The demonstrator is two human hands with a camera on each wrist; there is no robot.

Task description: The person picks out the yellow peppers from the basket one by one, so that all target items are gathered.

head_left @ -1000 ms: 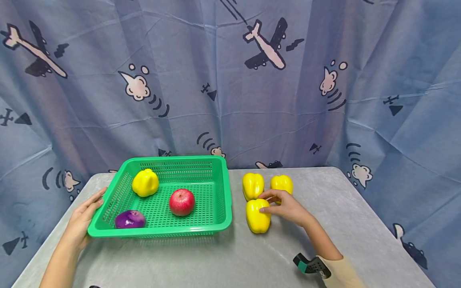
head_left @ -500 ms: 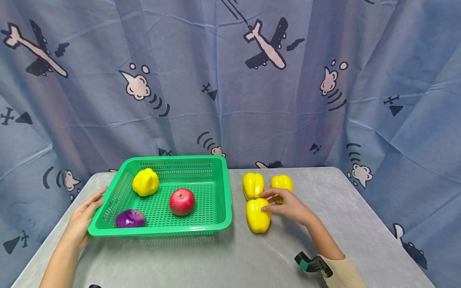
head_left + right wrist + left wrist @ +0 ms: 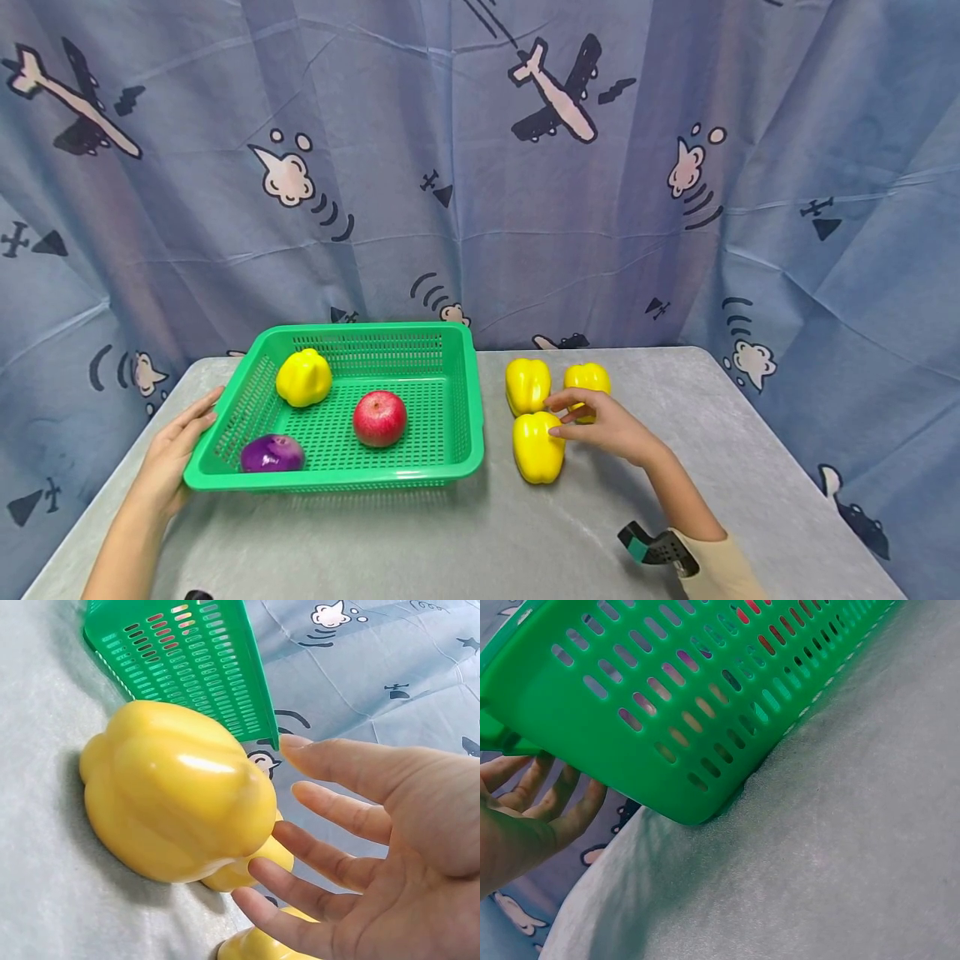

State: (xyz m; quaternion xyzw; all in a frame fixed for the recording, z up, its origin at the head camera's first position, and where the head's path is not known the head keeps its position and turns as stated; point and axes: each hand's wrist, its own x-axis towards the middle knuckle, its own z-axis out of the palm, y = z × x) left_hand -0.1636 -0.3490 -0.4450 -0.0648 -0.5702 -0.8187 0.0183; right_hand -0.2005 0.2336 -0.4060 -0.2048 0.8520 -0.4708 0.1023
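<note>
Clearance increasing: I see the right hand (image 3: 609,427) edging off the front yellow pepper (image 3: 537,454), fingers spread, empty, leaving it ungrasped on the table (image 3: 487,542). Left hand (image 3: 167,457), fingers relaxed, touches the basket (image 3: 337,479).

Grey table (image 3: 480,546). Basket (image 3: 337,479) on left half; right of basket, three peppers (image 3: 538,454): one nearer, two behind, side by side.
</note>
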